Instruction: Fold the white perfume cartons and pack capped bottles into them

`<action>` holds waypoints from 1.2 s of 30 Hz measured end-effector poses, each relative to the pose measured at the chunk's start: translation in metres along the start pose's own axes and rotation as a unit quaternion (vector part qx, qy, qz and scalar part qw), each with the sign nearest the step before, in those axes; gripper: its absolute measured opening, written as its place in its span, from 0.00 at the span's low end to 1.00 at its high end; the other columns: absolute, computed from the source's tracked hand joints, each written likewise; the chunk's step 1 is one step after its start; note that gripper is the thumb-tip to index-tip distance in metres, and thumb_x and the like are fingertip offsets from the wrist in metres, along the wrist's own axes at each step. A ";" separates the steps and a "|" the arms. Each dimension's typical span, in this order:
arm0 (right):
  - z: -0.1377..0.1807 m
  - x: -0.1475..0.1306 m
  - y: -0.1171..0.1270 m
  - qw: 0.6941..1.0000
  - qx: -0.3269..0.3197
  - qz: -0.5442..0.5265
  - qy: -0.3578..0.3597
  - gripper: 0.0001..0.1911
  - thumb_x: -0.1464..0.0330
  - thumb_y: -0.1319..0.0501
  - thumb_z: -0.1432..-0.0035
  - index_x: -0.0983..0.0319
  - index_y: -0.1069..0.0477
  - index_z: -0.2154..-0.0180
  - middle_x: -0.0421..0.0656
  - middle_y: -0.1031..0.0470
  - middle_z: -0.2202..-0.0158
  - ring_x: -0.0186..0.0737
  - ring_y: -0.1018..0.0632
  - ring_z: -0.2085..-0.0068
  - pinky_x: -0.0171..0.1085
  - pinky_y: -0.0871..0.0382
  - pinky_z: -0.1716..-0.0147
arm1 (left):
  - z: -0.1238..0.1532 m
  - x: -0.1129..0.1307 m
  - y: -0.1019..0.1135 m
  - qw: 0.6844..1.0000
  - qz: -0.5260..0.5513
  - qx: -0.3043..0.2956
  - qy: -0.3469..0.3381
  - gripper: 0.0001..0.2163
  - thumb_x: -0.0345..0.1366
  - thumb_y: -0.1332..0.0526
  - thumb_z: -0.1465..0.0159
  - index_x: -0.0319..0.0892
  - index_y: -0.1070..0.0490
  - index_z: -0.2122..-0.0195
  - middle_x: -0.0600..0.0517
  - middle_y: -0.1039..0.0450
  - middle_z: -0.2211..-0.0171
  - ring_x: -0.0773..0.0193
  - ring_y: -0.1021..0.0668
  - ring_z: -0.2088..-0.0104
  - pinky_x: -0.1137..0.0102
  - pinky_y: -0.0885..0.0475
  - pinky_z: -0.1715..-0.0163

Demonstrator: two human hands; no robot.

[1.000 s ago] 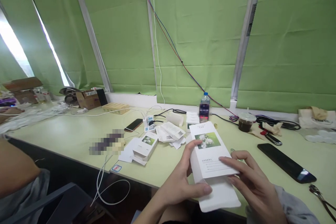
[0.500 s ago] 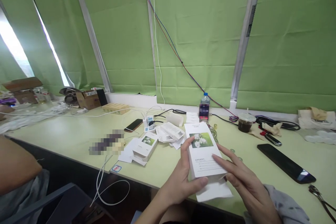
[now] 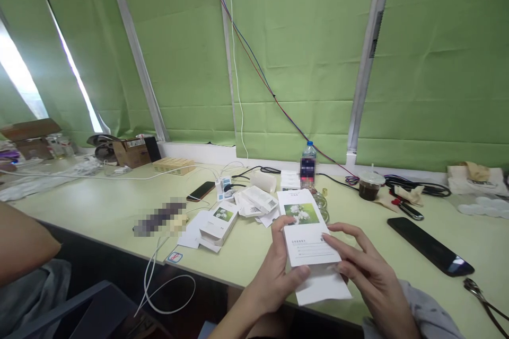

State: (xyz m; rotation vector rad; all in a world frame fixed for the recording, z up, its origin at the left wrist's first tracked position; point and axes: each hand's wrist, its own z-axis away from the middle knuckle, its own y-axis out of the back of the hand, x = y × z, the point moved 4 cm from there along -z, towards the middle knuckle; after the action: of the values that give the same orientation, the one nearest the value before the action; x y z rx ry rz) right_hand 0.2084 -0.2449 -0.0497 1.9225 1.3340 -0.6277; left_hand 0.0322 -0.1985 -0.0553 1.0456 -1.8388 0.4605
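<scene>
I hold a flat white carton with a white-flower picture on its face, above the near edge of the pale green table. My left hand grips its left side, thumb pressed across the lower front. My right hand holds the right side, fingers curled on the face. A white flap or inner sheet sticks out below the carton. Similar small flower-print boxes and opened white packets lie on the table just left of my hands.
A black phone lies to the right, another phone further back. A water bottle, a lidded drink cup, cables, a charger and cardboard boxes stand along the window side. Another person's arm is at far left.
I have drawn the carton a little lower and nearer to me. My right fingers have curled further onto its face, and less of the white flap shows below.
</scene>
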 end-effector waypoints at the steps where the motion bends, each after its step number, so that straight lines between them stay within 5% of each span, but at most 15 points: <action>1: 0.000 0.001 0.000 1.000 -0.001 -0.007 -0.003 0.15 0.64 0.42 0.38 0.47 0.25 0.50 0.44 0.35 0.48 0.41 0.25 0.54 0.27 0.25 0.68 | 0.000 0.000 0.000 1.000 0.003 -0.001 0.001 0.31 0.53 0.42 0.39 0.51 0.59 0.43 0.47 0.38 0.49 0.50 0.31 0.50 0.56 0.37 0.50; 8: 0.004 0.004 -0.002 0.995 0.014 -0.086 -0.052 0.19 0.63 0.42 0.37 0.44 0.32 0.45 0.43 0.40 0.46 0.37 0.24 0.61 0.28 0.27 0.69 | -0.001 0.001 -0.002 1.000 0.012 -0.002 -0.010 0.32 0.52 0.41 0.39 0.50 0.58 0.42 0.45 0.38 0.46 0.47 0.32 0.46 0.55 0.39 0.48; 13: 0.008 0.001 -0.005 0.984 -0.016 -0.171 -0.034 0.20 0.57 0.48 0.36 0.51 0.31 0.45 0.45 0.45 0.45 0.43 0.27 0.55 0.36 0.28 0.56 | -0.001 0.001 -0.001 0.999 0.020 0.029 -0.026 0.32 0.54 0.42 0.39 0.50 0.59 0.42 0.44 0.38 0.45 0.47 0.32 0.45 0.55 0.39 0.48; 17: 0.012 -0.001 -0.013 0.962 -0.060 -0.261 -0.051 0.32 0.50 0.40 0.45 0.51 0.36 0.41 0.46 0.49 0.43 0.51 0.28 0.49 0.40 0.30 0.53 | -0.001 0.003 -0.001 0.998 0.015 0.041 -0.033 0.32 0.55 0.43 0.38 0.51 0.60 0.42 0.45 0.38 0.44 0.49 0.31 0.46 0.56 0.39 0.48; 26: 0.011 -0.009 -0.016 0.967 -0.030 -0.227 -0.108 0.24 0.61 0.39 0.39 0.45 0.36 0.41 0.37 0.42 0.35 0.43 0.38 0.37 0.30 0.37 0.44 | 0.001 0.007 -0.001 0.997 -0.003 0.015 -0.070 0.31 0.53 0.42 0.38 0.54 0.61 0.42 0.48 0.34 0.48 0.52 0.29 0.48 0.58 0.38 0.49; 29: 0.010 -0.006 -0.017 0.964 -0.036 -0.230 -0.129 0.24 0.65 0.40 0.38 0.41 0.38 0.41 0.32 0.36 0.37 0.37 0.34 0.39 0.28 0.38 0.44 | 0.001 0.004 0.000 0.997 -0.035 0.019 -0.068 0.31 0.54 0.43 0.39 0.54 0.61 0.42 0.47 0.36 0.47 0.50 0.31 0.47 0.56 0.39 0.49; 36: 0.006 -0.004 -0.017 0.966 -0.013 -0.229 -0.123 0.25 0.67 0.40 0.38 0.47 0.38 0.41 0.35 0.38 0.37 0.39 0.30 0.41 0.30 0.32 0.47 | 0.003 -0.005 0.005 0.991 -0.090 0.027 -0.094 0.33 0.58 0.44 0.41 0.53 0.59 0.42 0.45 0.43 0.47 0.47 0.32 0.50 0.52 0.38 0.51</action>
State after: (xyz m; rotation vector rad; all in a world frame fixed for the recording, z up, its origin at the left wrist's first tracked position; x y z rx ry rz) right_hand 0.1913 -0.2483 -0.0546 1.4575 1.6203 -1.0310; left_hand 0.0274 -0.1959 -0.0607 1.3170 -1.8831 0.3151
